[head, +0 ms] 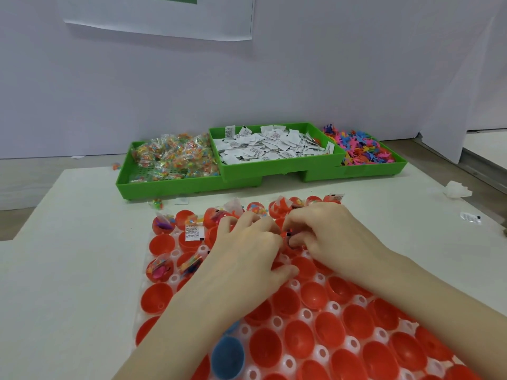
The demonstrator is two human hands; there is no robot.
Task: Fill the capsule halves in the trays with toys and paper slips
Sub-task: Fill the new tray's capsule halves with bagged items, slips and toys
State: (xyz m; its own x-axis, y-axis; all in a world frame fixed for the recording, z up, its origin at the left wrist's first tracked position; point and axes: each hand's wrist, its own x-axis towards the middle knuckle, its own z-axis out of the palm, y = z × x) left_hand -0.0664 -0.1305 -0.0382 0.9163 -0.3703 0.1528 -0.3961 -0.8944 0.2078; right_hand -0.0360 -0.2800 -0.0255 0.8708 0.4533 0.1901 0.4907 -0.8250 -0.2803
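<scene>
My left hand (247, 242) and right hand (323, 231) meet over the far rows of the clear capsule tray (354, 344), fingers curled and pinching something small between them that I cannot make out. Red capsule halves (359, 322) sit in the tray, the far ones holding toys and paper slips, one blue half (227, 357) at its near edge. Beyond the tray stand three green bins: bagged toys (172, 157), paper slips (271, 146), coloured figures (362, 149).
</scene>
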